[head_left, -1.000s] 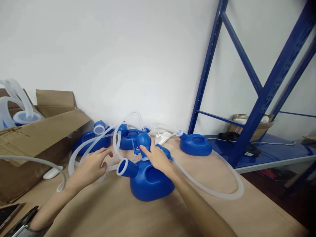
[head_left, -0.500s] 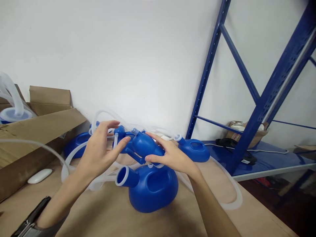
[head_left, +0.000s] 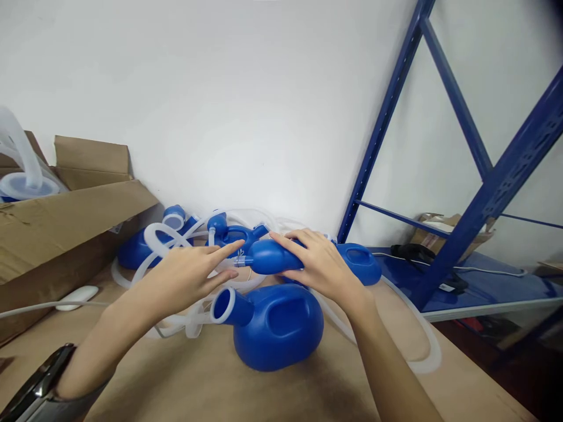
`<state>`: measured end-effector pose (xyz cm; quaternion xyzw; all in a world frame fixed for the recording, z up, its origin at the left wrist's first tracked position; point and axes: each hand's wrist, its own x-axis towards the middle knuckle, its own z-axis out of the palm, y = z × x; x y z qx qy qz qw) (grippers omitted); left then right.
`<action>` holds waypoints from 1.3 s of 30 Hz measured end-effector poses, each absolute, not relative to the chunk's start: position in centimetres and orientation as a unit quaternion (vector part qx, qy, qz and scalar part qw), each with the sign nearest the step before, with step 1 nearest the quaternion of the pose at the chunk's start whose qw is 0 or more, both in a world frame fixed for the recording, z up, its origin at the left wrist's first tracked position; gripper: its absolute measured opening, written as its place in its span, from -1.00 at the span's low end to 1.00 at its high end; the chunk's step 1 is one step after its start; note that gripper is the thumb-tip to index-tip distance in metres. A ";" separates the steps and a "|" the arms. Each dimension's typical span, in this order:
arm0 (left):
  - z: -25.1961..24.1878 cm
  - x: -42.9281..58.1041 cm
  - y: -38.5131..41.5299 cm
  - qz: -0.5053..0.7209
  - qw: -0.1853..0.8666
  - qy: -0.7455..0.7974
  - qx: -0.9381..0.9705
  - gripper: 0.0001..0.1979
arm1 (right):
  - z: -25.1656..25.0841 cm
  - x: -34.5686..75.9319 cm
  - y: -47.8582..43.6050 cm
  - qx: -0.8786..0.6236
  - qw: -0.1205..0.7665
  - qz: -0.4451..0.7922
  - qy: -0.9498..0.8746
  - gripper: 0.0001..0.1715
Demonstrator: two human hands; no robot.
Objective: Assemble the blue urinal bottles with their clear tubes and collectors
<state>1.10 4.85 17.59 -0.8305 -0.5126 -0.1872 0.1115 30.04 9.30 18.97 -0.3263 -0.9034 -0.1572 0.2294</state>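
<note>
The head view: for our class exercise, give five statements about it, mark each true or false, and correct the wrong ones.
1. The right hand holds a rounded blue piece. True.
2. The left hand is inside the cardboard box. False: it is at the clear tip of the blue piece.
3. The nearest blue bottle has an uncapped mouth. True.
4. The white oval object lies right of that bottle. False: it lies left of it.
5. The rack at right is blue. True.
</note>
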 end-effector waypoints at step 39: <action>16.4 3.7 5.9 -0.387 -0.417 -0.510 -0.645 -0.63 | 17.8 29.8 10.1 -0.238 0.237 -0.194 -0.922 -0.27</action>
